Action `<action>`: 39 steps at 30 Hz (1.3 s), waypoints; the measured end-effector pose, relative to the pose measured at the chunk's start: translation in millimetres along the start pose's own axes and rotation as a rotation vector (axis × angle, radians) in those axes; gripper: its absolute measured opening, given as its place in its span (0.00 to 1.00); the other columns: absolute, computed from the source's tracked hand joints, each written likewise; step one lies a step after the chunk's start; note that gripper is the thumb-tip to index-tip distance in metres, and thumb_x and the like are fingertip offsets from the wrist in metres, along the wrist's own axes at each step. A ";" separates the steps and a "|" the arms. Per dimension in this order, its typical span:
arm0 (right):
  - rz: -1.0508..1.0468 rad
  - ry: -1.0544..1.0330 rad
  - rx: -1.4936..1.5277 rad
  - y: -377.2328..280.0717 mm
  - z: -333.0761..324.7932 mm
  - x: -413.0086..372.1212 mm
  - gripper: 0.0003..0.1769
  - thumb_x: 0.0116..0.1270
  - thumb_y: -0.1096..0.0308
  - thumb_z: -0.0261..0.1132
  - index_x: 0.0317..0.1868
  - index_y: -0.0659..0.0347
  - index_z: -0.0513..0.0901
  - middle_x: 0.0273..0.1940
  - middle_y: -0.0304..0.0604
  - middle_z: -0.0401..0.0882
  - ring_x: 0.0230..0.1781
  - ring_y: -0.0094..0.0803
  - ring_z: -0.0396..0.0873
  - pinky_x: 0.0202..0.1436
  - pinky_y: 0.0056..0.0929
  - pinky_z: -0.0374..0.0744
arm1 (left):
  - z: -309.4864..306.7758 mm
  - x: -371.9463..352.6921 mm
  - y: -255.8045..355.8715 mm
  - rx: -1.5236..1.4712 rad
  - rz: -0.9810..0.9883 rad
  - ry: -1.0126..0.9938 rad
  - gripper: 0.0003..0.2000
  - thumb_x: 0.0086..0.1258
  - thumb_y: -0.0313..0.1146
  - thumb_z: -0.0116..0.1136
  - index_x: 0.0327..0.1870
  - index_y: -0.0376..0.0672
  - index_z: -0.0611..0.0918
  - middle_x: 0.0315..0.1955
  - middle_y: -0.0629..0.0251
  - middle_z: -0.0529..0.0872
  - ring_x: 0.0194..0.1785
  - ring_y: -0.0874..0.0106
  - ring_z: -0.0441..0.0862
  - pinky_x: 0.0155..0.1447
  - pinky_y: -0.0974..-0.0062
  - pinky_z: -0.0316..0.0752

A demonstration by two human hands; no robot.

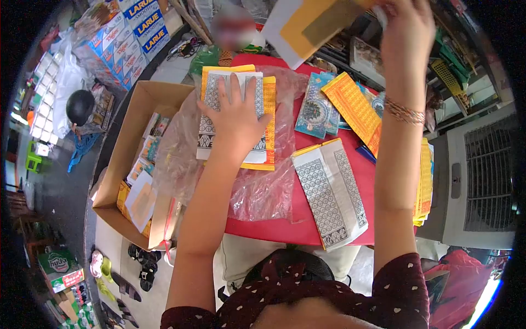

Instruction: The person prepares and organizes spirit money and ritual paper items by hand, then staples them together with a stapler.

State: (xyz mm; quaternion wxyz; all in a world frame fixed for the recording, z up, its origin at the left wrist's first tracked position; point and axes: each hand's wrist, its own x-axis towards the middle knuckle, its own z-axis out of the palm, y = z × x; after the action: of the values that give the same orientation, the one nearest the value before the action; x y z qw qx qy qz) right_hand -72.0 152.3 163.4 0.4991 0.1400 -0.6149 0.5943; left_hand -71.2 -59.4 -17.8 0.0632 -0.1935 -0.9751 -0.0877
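On the red table (pixel 263 229), your left hand (pixel 239 118) lay flat with fingers spread, pressing on the printed paper stack (pixel 253 152) over the clear plastic sheet (pixel 257 197), gripping nothing. Above the table's far right side, your right hand (pixel 405 22) was pinching the white-and-yellow sheet (pixel 285 38) by its edge. The grey-printed bundle (pixel 331 192) lay nearer you.

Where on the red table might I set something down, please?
Bare red table shows between the clear plastic and the nearer grey-patterned bundle, and between that bundle and the right forearm. It's crowded under the left hand and around the blue packets.
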 end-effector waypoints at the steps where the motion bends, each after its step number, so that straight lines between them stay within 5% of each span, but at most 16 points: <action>1: -0.092 -0.009 0.059 -17.2 -4.5 -6.1 0.08 0.72 0.65 0.62 0.44 0.61 0.79 0.35 0.33 0.78 0.35 0.21 0.74 0.42 0.22 0.72 | 2.4 2.9 1.7 -0.062 0.001 0.067 0.38 0.66 0.56 0.56 0.75 0.50 0.58 0.73 0.50 0.57 0.77 0.52 0.51 0.69 0.30 0.46; 3: -0.221 0.028 0.061 -40.7 -9.5 -20.3 0.08 0.73 0.65 0.60 0.44 0.60 0.79 0.35 0.32 0.78 0.37 0.21 0.75 0.45 0.23 0.72 | 2.2 10.0 5.8 -0.127 0.011 0.125 0.36 0.69 0.53 0.55 0.73 0.46 0.61 0.71 0.50 0.63 0.75 0.54 0.57 0.72 0.37 0.50; 4: -0.259 0.075 0.002 -48.0 -10.4 -26.2 0.07 0.74 0.64 0.59 0.43 0.59 0.80 0.35 0.31 0.78 0.37 0.21 0.76 0.46 0.24 0.72 | -4.2 15.8 6.8 -0.701 0.083 0.100 0.33 0.70 0.52 0.54 0.71 0.42 0.64 0.67 0.50 0.69 0.72 0.55 0.63 0.71 0.45 0.55; 5: -0.075 -0.144 0.085 -61.5 -36.9 -28.4 0.11 0.72 0.66 0.60 0.51 0.61 0.77 0.42 0.39 0.79 0.44 0.29 0.77 0.51 0.28 0.73 | -8.8 19.7 8.7 -1.276 0.149 0.061 0.31 0.71 0.51 0.53 0.68 0.38 0.68 0.62 0.49 0.75 0.68 0.55 0.69 0.70 0.53 0.61; 6: 0.113 0.112 0.059 -41.8 -67.3 -17.9 0.13 0.72 0.62 0.61 0.44 0.65 0.81 0.41 0.39 0.83 0.40 0.24 0.81 0.47 0.23 0.78 | -9.8 21.5 11.3 -1.635 0.245 -0.085 0.30 0.74 0.54 0.48 0.66 0.38 0.70 0.57 0.51 0.80 0.64 0.60 0.75 0.68 0.66 0.66; 9: 0.361 0.153 -0.144 -48.1 -75.0 -63.4 0.15 0.74 0.63 0.57 0.51 0.66 0.80 0.47 0.39 0.83 0.45 0.22 0.80 0.50 0.21 0.77 | -41.9 -6.7 36.0 -2.309 0.412 -1.034 0.35 0.75 0.63 0.39 0.68 0.40 0.68 0.64 0.57 0.75 0.66 0.65 0.73 0.67 0.64 0.69; 12: 0.429 0.230 -0.266 -29.4 -77.6 -105.1 0.15 0.73 0.64 0.60 0.53 0.64 0.81 0.48 0.36 0.81 0.48 0.20 0.78 0.53 0.19 0.74 | -43.8 -44.1 71.9 -2.114 0.331 -1.014 0.39 0.73 0.66 0.36 0.72 0.41 0.63 0.67 0.59 0.71 0.67 0.65 0.71 0.69 0.62 0.67; 14: 0.538 0.207 -0.352 -24.3 -84.3 -121.7 0.16 0.73 0.62 0.60 0.55 0.63 0.79 0.49 0.36 0.79 0.49 0.20 0.76 0.54 0.18 0.73 | -20.9 -53.2 85.8 -2.297 0.199 -1.213 0.39 0.74 0.65 0.34 0.75 0.43 0.57 0.68 0.59 0.68 0.68 0.66 0.70 0.70 0.62 0.67; 17: 0.379 -0.046 -0.523 -22.5 -89.9 -145.3 0.28 0.69 0.59 0.64 0.63 0.62 0.67 0.59 0.44 0.69 0.58 0.31 0.68 0.60 0.28 0.69 | -22.9 -54.2 88.9 -2.318 0.014 -1.185 0.38 0.74 0.65 0.32 0.74 0.42 0.59 0.65 0.58 0.72 0.64 0.66 0.74 0.67 0.63 0.71; 19: 0.263 -0.233 -0.759 -32.1 -94.5 -157.1 0.28 0.64 0.61 0.68 0.60 0.62 0.69 0.60 0.49 0.66 0.60 0.40 0.63 0.65 0.37 0.64 | -37.2 -49.5 84.4 -2.314 0.043 -0.923 0.38 0.74 0.66 0.29 0.72 0.42 0.61 0.61 0.56 0.75 0.59 0.66 0.78 0.62 0.64 0.75; 22: 0.226 -0.482 -0.616 -34.4 -95.9 -177.0 0.34 0.61 0.63 0.71 0.65 0.61 0.67 0.65 0.52 0.63 0.65 0.44 0.62 0.66 0.39 0.64 | -25.8 -40.1 80.5 -2.205 0.040 -0.713 0.39 0.74 0.67 0.26 0.71 0.41 0.62 0.57 0.56 0.77 0.54 0.65 0.81 0.58 0.65 0.78; 23: 0.299 -0.519 -0.493 -33.7 -92.7 -186.0 0.37 0.61 0.61 0.72 0.67 0.61 0.65 0.67 0.54 0.61 0.67 0.46 0.61 0.68 0.40 0.63 | -19.8 -36.8 73.9 -2.151 0.184 -0.730 0.40 0.73 0.68 0.24 0.72 0.41 0.60 0.59 0.57 0.75 0.59 0.66 0.77 0.61 0.66 0.75; 25: 0.297 -0.637 -0.446 -31.0 -90.8 -203.6 0.45 0.59 0.57 0.74 0.71 0.60 0.59 0.72 0.59 0.52 0.73 0.53 0.54 0.73 0.45 0.58 | -24.5 -43.5 84.1 -2.037 0.109 -0.663 0.40 0.73 0.68 0.23 0.73 0.41 0.59 0.61 0.57 0.72 0.61 0.66 0.75 0.63 0.67 0.74; 32: 0.417 -0.532 -0.137 -23.7 -89.9 -225.2 0.50 0.61 0.49 0.71 0.74 0.61 0.53 0.74 0.64 0.42 0.77 0.55 0.44 0.76 0.49 0.51 | -21.0 -47.9 92.7 -1.782 0.128 -0.699 0.47 0.67 0.74 0.18 0.76 0.41 0.52 0.71 0.55 0.61 0.73 0.63 0.63 0.73 0.61 0.62; 34: 0.466 -0.465 -0.097 -23.4 -89.6 -228.1 0.48 0.63 0.50 0.69 0.74 0.62 0.53 0.75 0.62 0.43 0.77 0.53 0.44 0.76 0.48 0.51 | -14.8 -52.9 94.0 -1.651 0.308 -0.613 0.50 0.64 0.77 0.19 0.76 0.41 0.48 0.73 0.55 0.58 0.74 0.62 0.60 0.74 0.60 0.60; 39: 0.514 -0.381 -0.081 -26.4 -88.7 -227.2 0.42 0.67 0.55 0.66 0.73 0.65 0.55 0.74 0.59 0.48 0.75 0.49 0.49 0.75 0.45 0.53 | -12.7 -58.5 87.0 -1.551 0.383 -0.677 0.41 0.76 0.64 0.25 0.73 0.31 0.52 0.67 0.50 0.62 0.71 0.63 0.61 0.72 0.67 0.57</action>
State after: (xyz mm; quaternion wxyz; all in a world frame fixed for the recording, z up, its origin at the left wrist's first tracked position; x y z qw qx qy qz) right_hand 92.9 127.2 -16.4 0.2139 0.0691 -0.7357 0.6390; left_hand 17.4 -4.2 -1.9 -0.3666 -0.3585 -0.5571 -0.6532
